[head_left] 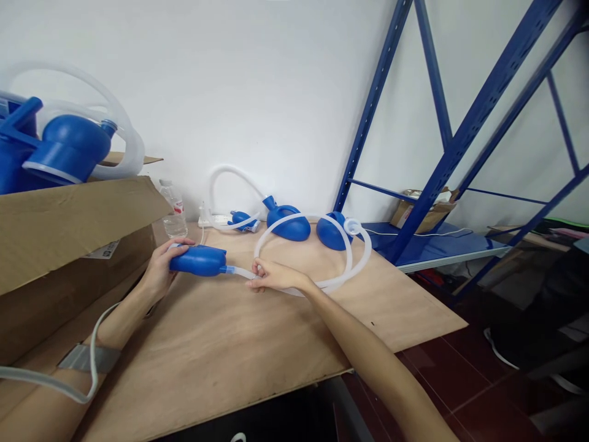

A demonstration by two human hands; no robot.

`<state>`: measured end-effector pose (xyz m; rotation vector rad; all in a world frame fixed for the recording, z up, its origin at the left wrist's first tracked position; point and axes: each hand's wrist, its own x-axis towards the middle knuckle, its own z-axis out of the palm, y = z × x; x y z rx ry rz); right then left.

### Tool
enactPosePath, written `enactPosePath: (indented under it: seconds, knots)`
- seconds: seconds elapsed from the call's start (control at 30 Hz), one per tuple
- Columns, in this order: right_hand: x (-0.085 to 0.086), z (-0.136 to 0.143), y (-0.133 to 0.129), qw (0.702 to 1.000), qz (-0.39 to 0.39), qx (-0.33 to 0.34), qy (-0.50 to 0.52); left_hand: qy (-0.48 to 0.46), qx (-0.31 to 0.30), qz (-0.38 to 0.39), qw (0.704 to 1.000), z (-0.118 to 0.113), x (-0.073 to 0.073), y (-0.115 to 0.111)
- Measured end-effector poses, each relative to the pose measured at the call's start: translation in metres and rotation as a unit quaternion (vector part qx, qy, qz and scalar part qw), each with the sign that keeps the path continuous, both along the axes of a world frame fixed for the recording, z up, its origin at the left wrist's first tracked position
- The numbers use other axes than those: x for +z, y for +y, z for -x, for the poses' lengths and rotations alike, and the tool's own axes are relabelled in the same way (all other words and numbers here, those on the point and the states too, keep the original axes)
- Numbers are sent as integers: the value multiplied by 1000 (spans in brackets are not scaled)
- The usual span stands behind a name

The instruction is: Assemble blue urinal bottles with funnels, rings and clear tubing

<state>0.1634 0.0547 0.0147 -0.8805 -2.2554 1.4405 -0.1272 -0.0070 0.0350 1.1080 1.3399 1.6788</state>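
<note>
My left hand (164, 269) is wrapped round one end of a blue plastic funnel-like piece (199, 260), held low over the table on its side. A narrow neck at its right end meets a translucent white tube (240, 272). Around that tube, a little right of the neck, the fingers of my right hand (271, 275) are closed. From there the tube loops to the right and back toward a white cap (353, 226) beside a rounded blue bottle (332, 232). Whether the tube is pushed fully onto the neck I cannot tell.
Behind stand another blue bottle (288, 223) with its tube and a smaller blue piece (243, 221) near a white power strip (221, 220). At left are a cardboard box (78, 245) of blue parts and a water bottle (173, 212). Blue shelving (432, 248) borders the wooden table (257, 350).
</note>
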Motion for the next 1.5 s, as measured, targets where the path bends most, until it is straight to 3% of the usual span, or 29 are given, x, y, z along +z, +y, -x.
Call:
enactPosePath:
  seconds: [0.1,0.33,0.5,0.7,0.83,0.97,1.07,1.2,1.33,1.5]
  knots:
    - [0,2,1,994,97,-9,49,7,7,6,1000,0,1,0]
    - [11,-3,2,980,117,-92,132,12,16,0,1000,3,-1,2]
    - [4,-2,5,958,190,-102,187,30,15,-3,999,3,-3,2]
    - [-8,2,11,992,82,-66,66,14,5,-3,1000,-1,-2,-1]
    - [-10,4,12,999,12,-28,27,25,13,-2,1000,-4,1,-2]
    - [-13,8,7,996,84,6,40,18,11,0,1000,-2,0,-2]
    - [-13,10,0,981,174,-18,89,7,10,-8,1000,0,-2,-1]
    - [-11,15,-7,960,218,-46,169,2,5,-21,1000,-3,-2,-2]
    - [-10,24,-9,943,212,-80,242,-9,-7,-19,1000,-8,-3,-2]
    - [-12,30,-9,958,132,-106,232,-6,-2,-21,1000,-7,-6,-1]
